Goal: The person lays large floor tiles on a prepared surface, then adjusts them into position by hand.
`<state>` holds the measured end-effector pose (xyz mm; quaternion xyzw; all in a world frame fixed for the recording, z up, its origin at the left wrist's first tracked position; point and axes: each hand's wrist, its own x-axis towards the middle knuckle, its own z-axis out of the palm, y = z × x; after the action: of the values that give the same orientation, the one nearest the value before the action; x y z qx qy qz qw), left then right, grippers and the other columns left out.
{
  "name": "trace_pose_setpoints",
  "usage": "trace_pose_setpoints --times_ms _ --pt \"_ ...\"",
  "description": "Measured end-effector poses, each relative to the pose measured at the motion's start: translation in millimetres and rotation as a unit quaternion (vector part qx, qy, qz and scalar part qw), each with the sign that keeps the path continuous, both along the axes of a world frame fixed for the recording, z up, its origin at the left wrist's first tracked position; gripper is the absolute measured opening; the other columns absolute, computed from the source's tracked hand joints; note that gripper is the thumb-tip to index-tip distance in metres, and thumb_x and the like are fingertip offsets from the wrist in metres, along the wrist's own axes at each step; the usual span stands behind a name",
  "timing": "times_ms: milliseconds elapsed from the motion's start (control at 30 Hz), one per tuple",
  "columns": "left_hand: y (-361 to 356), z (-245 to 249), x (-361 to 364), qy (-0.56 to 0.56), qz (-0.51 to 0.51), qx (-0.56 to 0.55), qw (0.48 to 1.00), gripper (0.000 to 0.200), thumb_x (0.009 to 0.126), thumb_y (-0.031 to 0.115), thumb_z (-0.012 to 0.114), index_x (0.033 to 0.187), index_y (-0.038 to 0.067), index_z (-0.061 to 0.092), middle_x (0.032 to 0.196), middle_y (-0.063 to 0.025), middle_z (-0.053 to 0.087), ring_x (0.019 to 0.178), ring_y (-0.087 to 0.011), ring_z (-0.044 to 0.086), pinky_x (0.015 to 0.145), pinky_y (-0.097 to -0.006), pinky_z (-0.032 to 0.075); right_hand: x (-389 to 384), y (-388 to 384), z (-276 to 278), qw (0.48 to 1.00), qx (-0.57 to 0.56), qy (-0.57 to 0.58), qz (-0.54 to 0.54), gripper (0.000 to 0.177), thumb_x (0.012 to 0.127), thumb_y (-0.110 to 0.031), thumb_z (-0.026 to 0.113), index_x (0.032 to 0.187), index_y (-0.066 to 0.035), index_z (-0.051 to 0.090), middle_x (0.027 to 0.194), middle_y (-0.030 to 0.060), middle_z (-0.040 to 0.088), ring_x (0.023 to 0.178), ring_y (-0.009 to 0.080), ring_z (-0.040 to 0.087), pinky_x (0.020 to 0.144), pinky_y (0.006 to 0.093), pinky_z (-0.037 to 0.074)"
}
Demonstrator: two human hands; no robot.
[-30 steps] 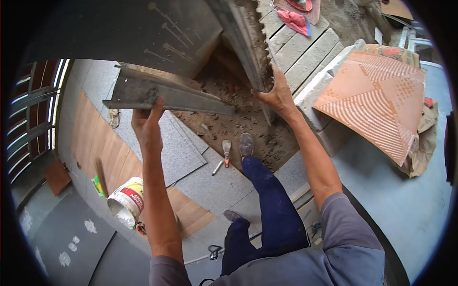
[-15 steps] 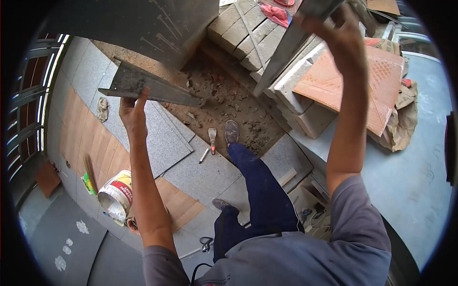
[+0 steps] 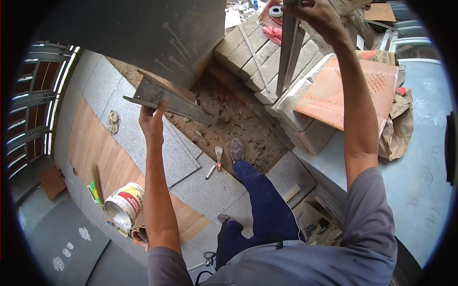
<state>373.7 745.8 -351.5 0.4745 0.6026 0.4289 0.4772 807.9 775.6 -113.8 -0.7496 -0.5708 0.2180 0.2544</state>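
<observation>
My left hand (image 3: 152,125) grips the near end of a grey metal channel (image 3: 179,103), its thumb on the inside face. The channel's far end points right, over the dug-out strip of soil (image 3: 241,114). High at the upper right, my right hand (image 3: 320,18) is closed around the top of a second metal channel (image 3: 290,55). This one hangs nearly upright, its lower end overlapping the stacked concrete blocks (image 3: 250,45) in this view. Below, a scraper (image 3: 218,156) and a marker-like stick (image 3: 210,172) lie on the grey tiles.
A ridged orange tile (image 3: 346,90) rests on blocks at the right, beside crumpled brown paper (image 3: 397,128). A paint bucket (image 3: 125,205) stands at the lower left. One shoe (image 3: 237,150) is on the soil's edge. A dark panel (image 3: 129,38) fills the upper left.
The right channel has swung from a slant to nearly upright, and my right hand has shifted slightly left and up. My left hand and its channel sit farther right as the view shifts.
</observation>
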Motion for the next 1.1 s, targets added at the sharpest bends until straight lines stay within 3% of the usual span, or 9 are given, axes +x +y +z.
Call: trace_pose_setpoints --times_ms 33,100,267,567,633,900,967,1000,1100 --pt "-1.5 -0.9 2.3 0.003 -0.004 0.005 1.000 0.039 0.081 0.021 0.078 0.111 0.001 0.064 0.103 -0.0074 0.067 0.095 -0.0147 0.060 0.085 -0.0315 0.045 49.4 24.7 -62.4 0.990 0.087 0.064 0.089 0.053 0.075 -0.030 0.080 0.117 -0.005 0.060 0.101 0.0063 0.067 0.094 0.0147 0.062 0.082 0.0321 0.051" --pt "5.5 3.8 8.7 0.015 -0.009 0.023 1.000 0.041 0.081 0.023 0.077 0.112 0.000 0.064 0.102 -0.0080 0.067 0.095 -0.0162 0.059 0.085 -0.0328 0.045 58.8 44.5 -93.1 0.972 0.184 0.033 0.142 0.053 0.068 -0.029 0.083 0.109 -0.005 0.062 0.100 0.0110 0.067 0.090 0.0193 0.065 0.075 0.0343 0.052" --pt "8.0 18.0 20.6 0.012 -0.003 0.008 1.000 0.041 0.081 0.022 0.077 0.113 0.000 0.063 0.102 -0.0079 0.067 0.096 -0.0179 0.060 0.087 -0.0344 0.046 38.4 44.0 -107.3 0.993 0.096 0.060 0.030 0.086 0.065 -0.033 0.082 0.132 0.005 0.044 0.116 0.0236 0.061 0.109 0.0338 0.060 0.095 0.0365 0.046" --pt "12.7 26.1 26.7 -0.020 -0.011 0.009 1.000 0.039 0.082 0.014 0.077 0.115 0.000 0.062 0.108 -0.0086 0.067 0.100 -0.0181 0.060 0.091 -0.0330 0.044 29.0 50.5 -126.3 0.989 0.146 -0.017 0.023 0.092 0.068 -0.038 0.081 0.139 0.002 0.038 0.122 0.0213 0.056 0.113 0.0303 0.056 0.097 0.0362 0.044" --pt "14.6 23.6 33.5 -0.045 -0.005 0.018 0.999 0.040 0.081 0.011 0.077 0.117 0.000 0.063 0.111 -0.0088 0.066 0.101 -0.0188 0.059 0.092 -0.0334 0.044 27.4 50.5 -115.8 0.987 0.122 0.074 0.079 0.094 0.069 -0.039 0.081 0.140 0.003 0.036 0.124 0.0221 0.055 0.117 0.0326 0.054 0.098 0.0370 0.043" --pt "7.3 71.4 63.1 0.026 -0.146 0.007 0.989 0.035 0.083 0.010 0.074 0.115 0.000 0.063 0.110 -0.0090 0.066 0.102 -0.0177 0.058 0.093 -0.0340 0.044 7.8 4.4 -88.6 0.957 0.257 -0.131 0.022 0.075 0.074 -0.043 0.079 0.128 0.001 0.051 0.110 0.0183 0.063 0.103 0.0265 0.060 0.089 0.0360 0.051" --pt "5.6 85.2 69.3 0.048 -0.212 -0.003 0.976 0.040 0.085 0.012 0.072 0.121 0.000 0.061 0.112 -0.0112 0.066 0.105 -0.0184 0.059 0.091 -0.0326 0.047 -20.0 -28.7 -80.0 0.975 0.197 0.003 0.102 0.089 0.068 -0.052 0.082 0.133 -0.001 0.050 0.115 0.0215 0.060 0.112 0.0320 0.056 0.092 0.0409 0.048" --pt "4.1 92.7 74.7 0.030 -0.251 -0.023 0.967 0.040 0.084 0.011 0.073 0.120 0.000 0.061 0.111 -0.0106 0.066 0.103 -0.0182 0.060 0.090 -0.0328 0.048 -45.6 -57.4 -75.6 0.983 0.137 0.040 0.112 0.086 0.069 -0.068 0.072 0.115 0.003 0.059 0.111 0.0220 0.061 0.101 0.0327 0.062 0.089 0.0406 0.050" --pt "-2.8 112.1 100.5 -0.039 -0.354 -0.054 0.933 0.045 0.082 0.010 0.075 0.123 0.000 0.060 0.113 -0.0104 0.067 0.102 -0.0184 0.062 0.088 -0.0327 0.051 -97.3 -105.8 -87.6 0.972 0.102 0.089 0.193 0.074 0.072 -0.054 0.076 0.116 0.001 0.056 0.108 0.0180 0.061 0.109 0.0323 0.055 0.088 0.0447 0.048"
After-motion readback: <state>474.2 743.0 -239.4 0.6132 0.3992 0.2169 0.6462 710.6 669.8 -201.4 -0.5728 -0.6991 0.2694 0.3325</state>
